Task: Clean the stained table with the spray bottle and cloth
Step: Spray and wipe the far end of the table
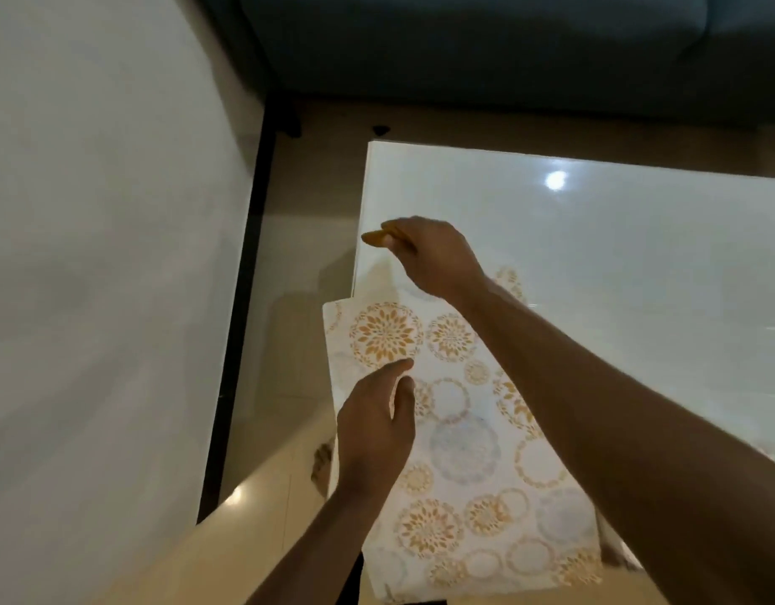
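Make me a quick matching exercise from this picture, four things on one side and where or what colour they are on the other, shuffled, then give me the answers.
Things:
1. cloth
2. table
3. sofa
4. left hand

Descriptions:
A. dark blue-grey, at the top
B. glossy white top
C. flat over the table's left edge
D. hovering above the patterned fabric

Pairs: 1-C, 2-B, 3-A, 4-D
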